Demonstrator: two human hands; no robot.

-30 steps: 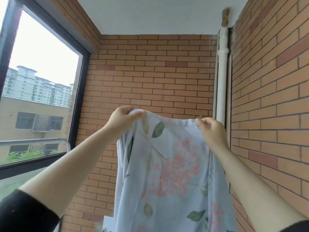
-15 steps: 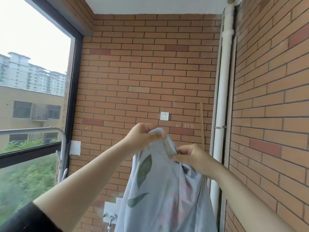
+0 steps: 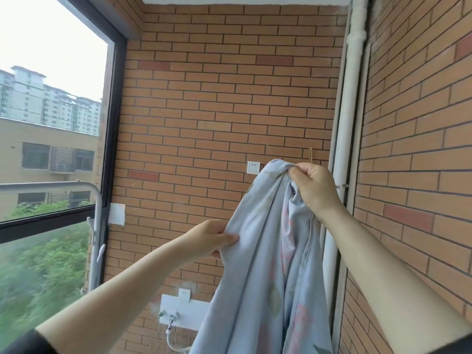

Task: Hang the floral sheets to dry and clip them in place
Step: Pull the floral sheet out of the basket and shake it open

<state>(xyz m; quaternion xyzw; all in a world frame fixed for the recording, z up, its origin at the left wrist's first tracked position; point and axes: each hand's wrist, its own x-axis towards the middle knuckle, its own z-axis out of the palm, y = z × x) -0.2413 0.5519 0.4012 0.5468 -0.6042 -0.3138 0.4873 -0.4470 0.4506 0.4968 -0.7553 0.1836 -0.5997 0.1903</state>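
Both hands (right [image 3: 315,189] higher, left [image 3: 209,238]) pinch the vertically hanging floral sheet [image 3: 265,264].

Home balcony: brick walls [image 3: 229,98], window [image 3: 51,123], taps [image 3: 169,316].

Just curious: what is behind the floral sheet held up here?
Behind the floral sheet: brick wall, a white pipe and a white panel with taps. The wall directly behind it and the panel's right end are covered.

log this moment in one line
right hand: grips bunched top of floral sheet | left hand: pinches its edge lower down | stage: not yet hung | clips: none in view
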